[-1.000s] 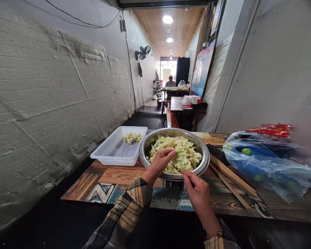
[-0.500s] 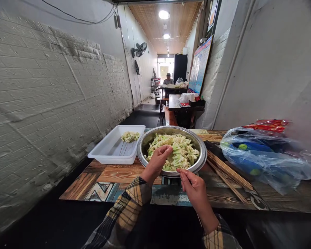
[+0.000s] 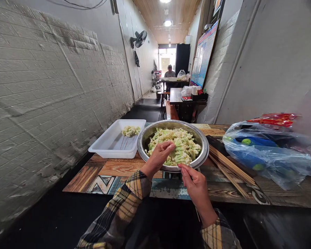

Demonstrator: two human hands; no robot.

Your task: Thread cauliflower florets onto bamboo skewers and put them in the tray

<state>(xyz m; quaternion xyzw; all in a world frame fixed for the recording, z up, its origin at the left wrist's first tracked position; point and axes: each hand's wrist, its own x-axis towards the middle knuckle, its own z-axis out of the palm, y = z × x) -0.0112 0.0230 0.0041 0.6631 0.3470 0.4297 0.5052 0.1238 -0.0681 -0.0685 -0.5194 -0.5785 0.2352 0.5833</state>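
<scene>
A wide steel bowl [image 3: 203,152] heaped with cauliflower florets [image 3: 182,140] stands in front of me. My left hand [image 3: 160,154] is closed in a pinch over the florets, apparently on a cauliflower floret mostly hidden by the fingers. At the bowl's near rim my right hand [image 3: 195,182] grips a thin wooden skewer [image 3: 197,213], whose lower end shows below the palm. Left of the bowl, a white plastic tray [image 3: 103,152] holds skewered cauliflower [image 3: 130,130], with the sticks pointing toward me.
A bundle of wooden skewers [image 3: 232,166] lies right of the bowl on the patterned wooden table [image 3: 119,168]. Beyond it sits a clear plastic bag [image 3: 272,148] with blue and green contents, plus red packaging [image 3: 277,119]. Farther back, a person [image 3: 169,72] sits behind another table.
The view has tilted and shifted slightly, so the table things appear a little higher. Both hands keep nearly the same pose over the bowl.
</scene>
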